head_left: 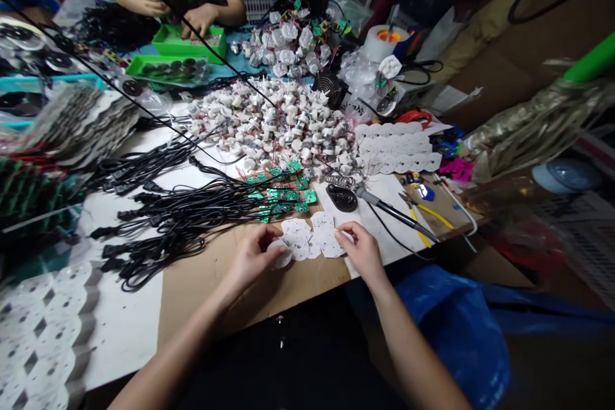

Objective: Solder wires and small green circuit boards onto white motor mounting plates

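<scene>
Near the table's front edge, my left hand [257, 251] pinches a rounded white circuit board piece [283, 257] at the left end of a small group. Beside it lie more scalloped white circuit boards [296, 237] dotted with small holes; whether they are joined or apart I cannot tell. My right hand [361, 246] has thumb and forefinger closed on the right edge of these boards. Just behind them are small green circuit boards [276, 195] with black power cords [202, 205] running left. A soldering iron [396, 213] lies to the right beside a black oval stand [342, 197].
A heap of white motor-like parts [288, 118] fills the middle. Stacked white board panels [398, 146] lie at right, others [38, 333] at front left. Yellow-handled pliers [432, 213] rest near the right edge. Across the table, another person's hand [199, 18] reaches into a green tray [168, 41].
</scene>
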`<state>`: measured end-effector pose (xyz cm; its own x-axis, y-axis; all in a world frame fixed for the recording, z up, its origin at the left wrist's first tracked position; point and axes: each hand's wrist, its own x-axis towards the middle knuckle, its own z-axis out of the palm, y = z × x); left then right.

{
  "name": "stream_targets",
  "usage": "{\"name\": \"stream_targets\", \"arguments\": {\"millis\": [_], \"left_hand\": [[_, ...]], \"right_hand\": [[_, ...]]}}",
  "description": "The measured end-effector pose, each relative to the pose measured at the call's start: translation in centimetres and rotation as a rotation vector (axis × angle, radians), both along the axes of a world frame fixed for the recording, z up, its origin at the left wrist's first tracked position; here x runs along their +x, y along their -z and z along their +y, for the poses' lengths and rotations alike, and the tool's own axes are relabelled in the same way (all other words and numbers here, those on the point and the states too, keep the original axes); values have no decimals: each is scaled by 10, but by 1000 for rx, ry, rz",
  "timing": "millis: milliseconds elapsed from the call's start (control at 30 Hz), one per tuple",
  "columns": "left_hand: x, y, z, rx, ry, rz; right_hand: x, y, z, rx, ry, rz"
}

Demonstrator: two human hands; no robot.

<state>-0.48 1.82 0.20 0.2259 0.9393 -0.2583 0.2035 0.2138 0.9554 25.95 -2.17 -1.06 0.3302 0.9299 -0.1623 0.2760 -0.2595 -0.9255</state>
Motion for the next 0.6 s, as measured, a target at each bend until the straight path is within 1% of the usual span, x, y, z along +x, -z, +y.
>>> {"name": "stream_targets", "arguments": {"millis": [67, 233, 367, 500, 600], "left_hand": [[-1, 0, -1, -3, 6, -2], [-5, 8, -3, -14, 25, 2], [-6, 9, -3, -16, 42, 4], [-6, 2, -3, -22, 36, 19], [-6, -4, -2, -33, 29, 25]], "right_hand": [[3, 1, 0, -34, 6, 107], [7, 1, -2, -66, 22, 227], [6, 1, -3, -54, 43, 224], [2, 1, -3, -43, 42, 190], [-8, 0, -1, -34, 8, 146]]}}
